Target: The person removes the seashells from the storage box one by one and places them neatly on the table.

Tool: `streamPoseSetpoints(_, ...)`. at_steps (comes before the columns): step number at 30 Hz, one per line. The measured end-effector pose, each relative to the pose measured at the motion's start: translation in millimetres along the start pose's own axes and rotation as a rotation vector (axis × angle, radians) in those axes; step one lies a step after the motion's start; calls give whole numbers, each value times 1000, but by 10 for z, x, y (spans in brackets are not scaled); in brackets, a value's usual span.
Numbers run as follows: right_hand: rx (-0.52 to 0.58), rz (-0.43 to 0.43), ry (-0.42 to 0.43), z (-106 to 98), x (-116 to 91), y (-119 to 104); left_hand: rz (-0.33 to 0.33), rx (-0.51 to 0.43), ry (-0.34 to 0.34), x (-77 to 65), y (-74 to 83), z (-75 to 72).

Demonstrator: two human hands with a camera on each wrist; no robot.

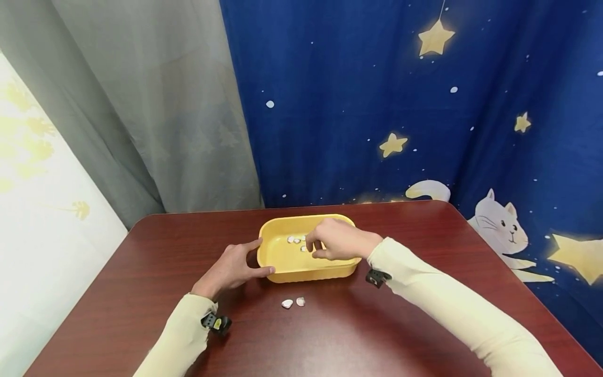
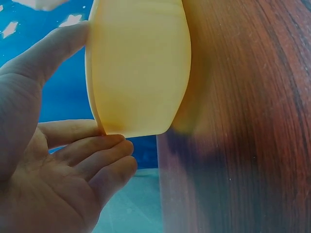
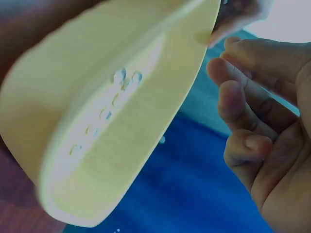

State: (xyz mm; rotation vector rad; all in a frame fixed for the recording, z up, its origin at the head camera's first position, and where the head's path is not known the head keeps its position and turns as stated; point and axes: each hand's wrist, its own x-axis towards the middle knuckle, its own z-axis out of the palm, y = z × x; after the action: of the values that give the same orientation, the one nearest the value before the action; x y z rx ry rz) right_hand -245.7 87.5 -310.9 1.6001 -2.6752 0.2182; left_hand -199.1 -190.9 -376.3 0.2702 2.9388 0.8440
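Yellow oblong tub [image 1: 313, 276], round-cornered, open-topped, small glossy pieces [image 1: 290, 239] inside

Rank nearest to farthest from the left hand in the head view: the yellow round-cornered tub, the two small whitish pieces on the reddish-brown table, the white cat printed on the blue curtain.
1. Yellow tub: touched by the left hand at its left end.
2. Whitish pieces: on the table, lower right of the hand.
3. White cat: far right, on the curtain.

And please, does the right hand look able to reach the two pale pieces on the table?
Probably yes: the two pale pieces lie uncovered, though the right hand must clear the near rim of the yellow tub.
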Motion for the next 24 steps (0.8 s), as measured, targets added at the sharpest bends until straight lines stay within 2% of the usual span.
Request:
streamPoseSetpoints(4, -19, 44, -46, -34, 144, 112, 2, 1, 4, -6, -13, 0)
streamPoseSetpoints(10, -117, 86, -111, 11, 363, 236, 2, -6, 1, -23, -34, 1)
streamPoseSetpoints(16, -133, 118, -194, 134, 589, 326, 5, -6, 5, -28, -41, 3)
streamPoseSetpoints(24, -143, 135, -258, 373, 802, 422, 18, -14, 8, -9, -17, 22)
